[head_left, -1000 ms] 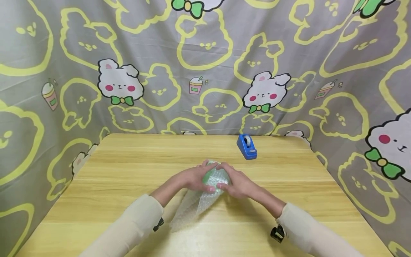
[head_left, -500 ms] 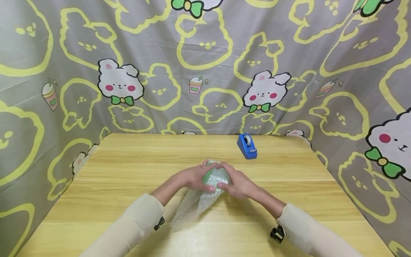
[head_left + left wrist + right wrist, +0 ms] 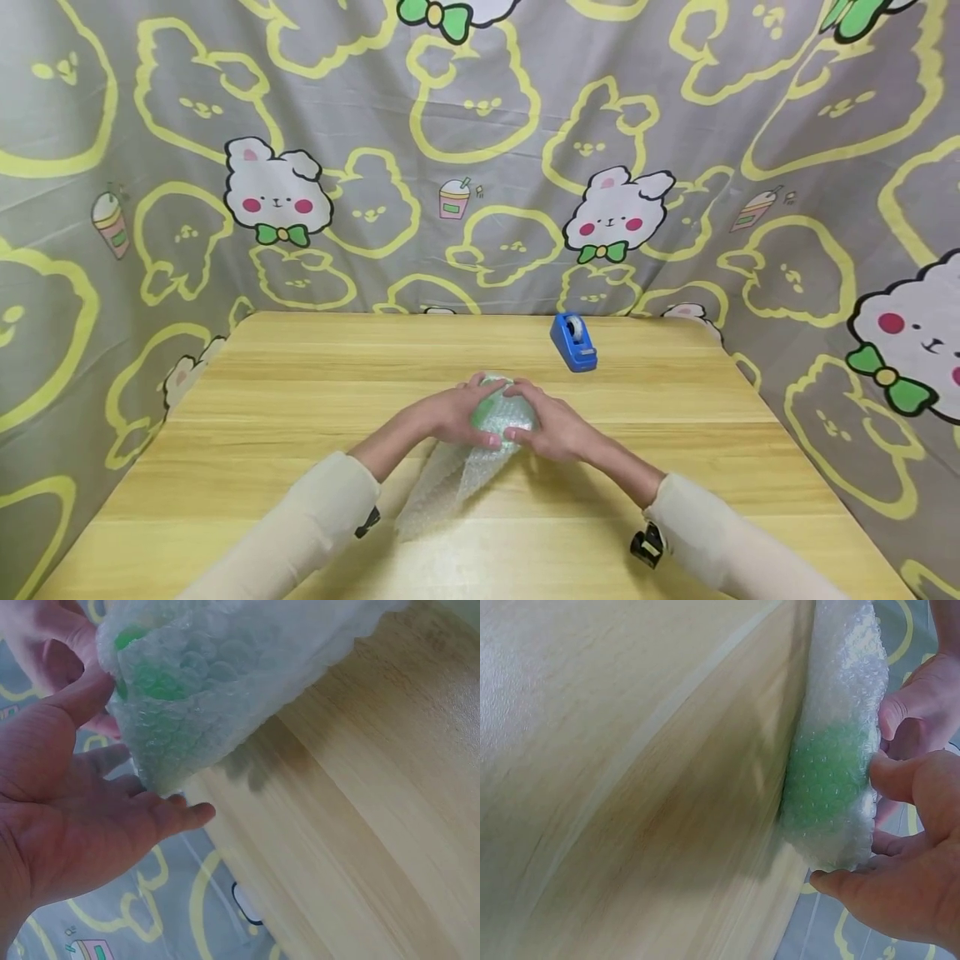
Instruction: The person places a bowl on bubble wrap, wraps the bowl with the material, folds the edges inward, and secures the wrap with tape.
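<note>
Bubble wrap trails a loose tail from a green object, near side and to its left, while the rest is folded around that object, on or just above the table; the contact is hidden. On the object's left side, the left hand holds the wrap, thumb on its near face and fingers curved around; on its right side, the right hand clasps it likewise, the thumbs close together. Beyond the object and to its right stands a blue tape dispenser, with a patterned curtain farthest behind. Nothing in the grip has just changed, which suggests the fold is simply being kept closed. Against the earlier head picture, only the view's aim differs, turned slightly rightward; hands, wrap and dispenser keep their places around the object.
</note>
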